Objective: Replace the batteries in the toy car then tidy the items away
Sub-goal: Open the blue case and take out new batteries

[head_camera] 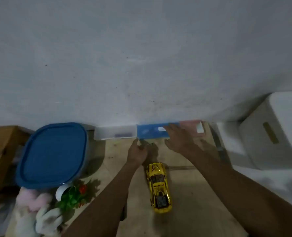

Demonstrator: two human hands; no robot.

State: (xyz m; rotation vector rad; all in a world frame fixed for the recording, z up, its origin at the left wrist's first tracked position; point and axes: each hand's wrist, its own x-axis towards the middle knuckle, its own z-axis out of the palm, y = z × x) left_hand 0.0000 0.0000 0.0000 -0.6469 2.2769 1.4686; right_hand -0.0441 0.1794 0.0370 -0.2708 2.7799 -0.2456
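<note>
A: In the head view, your right hand (177,136) lies flat on top of the blue box (150,132). Its fingers are straight and spread, and they grip nothing.

B: Your left hand (137,152) sits just in front of that box with its fingers curled in toward the thumb. Something small and dark shows at your fingertips, but it's blurred. I cannot tell whether you actually have hold of it.

A: The yellow toy car (159,187) stands on its wheels on the wooden table (189,207), between your forearms. Neither hand touches it.

B: The blue box sits in a row along the wall, with a clear box (114,132) on one side and a pink box (192,128) on the other.

A: My guess is that you're working at the storage box, not at the car. You could be fetching batteries or a tool, or putting something away. The picture doesn't settle which.

B: Either way, the next move probably calls for your right hand to steady the box while your left works at its front edge. Keep your left forearm off the car, because it's close enough to knock.
</note>
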